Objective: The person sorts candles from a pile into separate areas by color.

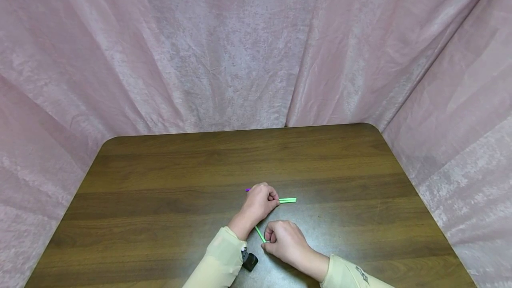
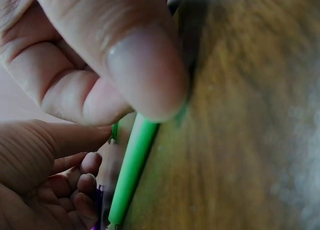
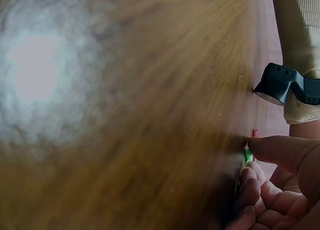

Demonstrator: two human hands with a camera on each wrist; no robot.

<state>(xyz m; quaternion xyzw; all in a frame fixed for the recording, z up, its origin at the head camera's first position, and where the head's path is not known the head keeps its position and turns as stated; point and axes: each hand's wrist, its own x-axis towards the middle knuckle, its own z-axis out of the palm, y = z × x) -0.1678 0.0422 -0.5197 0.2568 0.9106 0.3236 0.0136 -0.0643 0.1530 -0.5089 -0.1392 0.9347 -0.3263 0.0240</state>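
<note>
My left hand (image 1: 258,202) has thumb and fingers together at the near ends of two slim green sticks (image 1: 288,200), which point right side by side over the table. Closer to me, my right hand (image 1: 287,241) pinches the end of another green stick (image 1: 259,234), which slants away under the left wrist. The left wrist view shows this stick (image 2: 132,172) large below the right thumb (image 2: 147,72), with the left hand (image 2: 45,175) behind it. A purple stick (image 1: 247,190) peeks out beside the left hand, mostly hidden.
A brown wooden table (image 1: 160,217) with rounded far corners lies beneath both hands. Pink curtains (image 1: 240,57) hang behind it and at the sides. A black camera (image 1: 250,262) sits on the left wrist. A small red piece (image 3: 255,133) shows beyond the right thumb.
</note>
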